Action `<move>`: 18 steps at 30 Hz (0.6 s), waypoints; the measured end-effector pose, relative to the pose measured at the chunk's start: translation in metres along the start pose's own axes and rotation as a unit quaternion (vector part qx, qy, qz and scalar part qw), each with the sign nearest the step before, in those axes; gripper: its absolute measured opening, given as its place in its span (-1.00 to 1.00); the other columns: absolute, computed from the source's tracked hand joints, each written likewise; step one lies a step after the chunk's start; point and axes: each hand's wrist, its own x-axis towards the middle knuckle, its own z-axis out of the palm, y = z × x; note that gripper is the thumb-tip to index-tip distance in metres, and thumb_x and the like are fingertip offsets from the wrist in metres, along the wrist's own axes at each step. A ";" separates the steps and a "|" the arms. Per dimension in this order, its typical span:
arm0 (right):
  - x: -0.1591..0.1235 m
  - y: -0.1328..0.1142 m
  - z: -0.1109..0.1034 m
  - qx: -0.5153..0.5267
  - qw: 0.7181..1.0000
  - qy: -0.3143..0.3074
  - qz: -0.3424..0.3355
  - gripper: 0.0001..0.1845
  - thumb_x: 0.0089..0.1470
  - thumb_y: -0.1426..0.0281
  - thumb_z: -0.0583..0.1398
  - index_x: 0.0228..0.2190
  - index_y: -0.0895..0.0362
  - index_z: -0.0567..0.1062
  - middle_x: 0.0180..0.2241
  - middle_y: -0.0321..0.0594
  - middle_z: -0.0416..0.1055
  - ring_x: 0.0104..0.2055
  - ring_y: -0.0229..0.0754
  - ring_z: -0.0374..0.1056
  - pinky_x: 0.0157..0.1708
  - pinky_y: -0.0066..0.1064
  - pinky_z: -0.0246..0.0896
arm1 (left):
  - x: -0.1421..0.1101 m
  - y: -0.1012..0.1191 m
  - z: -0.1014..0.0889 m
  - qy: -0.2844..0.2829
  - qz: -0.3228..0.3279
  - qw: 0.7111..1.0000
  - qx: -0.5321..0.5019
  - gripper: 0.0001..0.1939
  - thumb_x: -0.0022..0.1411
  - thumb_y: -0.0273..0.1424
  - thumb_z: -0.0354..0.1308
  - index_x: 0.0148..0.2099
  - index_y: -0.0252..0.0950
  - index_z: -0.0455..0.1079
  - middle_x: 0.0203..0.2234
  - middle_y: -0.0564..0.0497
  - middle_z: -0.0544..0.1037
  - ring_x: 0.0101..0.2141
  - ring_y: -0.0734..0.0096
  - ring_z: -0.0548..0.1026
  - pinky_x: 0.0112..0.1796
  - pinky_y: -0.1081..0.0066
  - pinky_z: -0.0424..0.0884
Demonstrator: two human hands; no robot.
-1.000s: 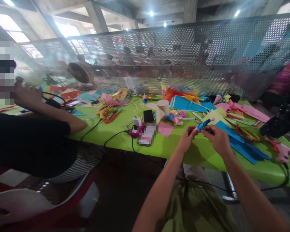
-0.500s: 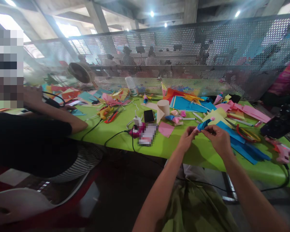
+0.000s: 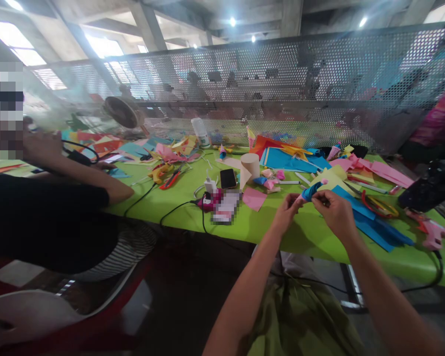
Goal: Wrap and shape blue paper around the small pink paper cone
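Above the front of the green table point(image 3: 244, 220), a small blue-and-pink rolled paper piece point(image 3: 310, 192) tilts up to the right, with a pink tip at its upper end. Closed around its lower pink end are the fingers of my left hand point(image 3: 287, 212). My right hand point(image 3: 333, 210) pinches the blue paper on the right side; the exact contact is partly hidden by the fingers. Sheets of blue paper point(image 3: 380, 230) lie beside my right hand, with yellow paper point(image 3: 332, 175) just behind the piece.
A pink glue gun point(image 3: 433, 235) with a trailing cord lies at right, near a roll of tape point(image 3: 380, 203). Toward the middle are a cream paper roll point(image 3: 250, 165), a dark phone point(image 3: 228, 178) and a purple power strip point(image 3: 209, 202). A co-worker point(image 3: 40, 217) sits at left.
Both hands stay nearly in place on the paper piece, my right fingers shifting slightly. The co-worker at left has leaned a little to the left.
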 end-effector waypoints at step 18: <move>-0.003 -0.002 0.006 -0.049 0.998 0.037 -0.014 -0.81 0.16 0.21 0.21 -0.36 0.05 0.54 -0.39 -0.15 0.59 -0.38 -0.07 0.41 -0.31 -0.26 0.21 | -0.003 0.008 0.002 -0.003 -0.002 1.000 -0.026 -0.51 0.24 0.05 0.37 -0.12 -0.28 0.48 -0.37 0.04 0.49 -0.35 0.42 0.37 -0.30 0.39 0.24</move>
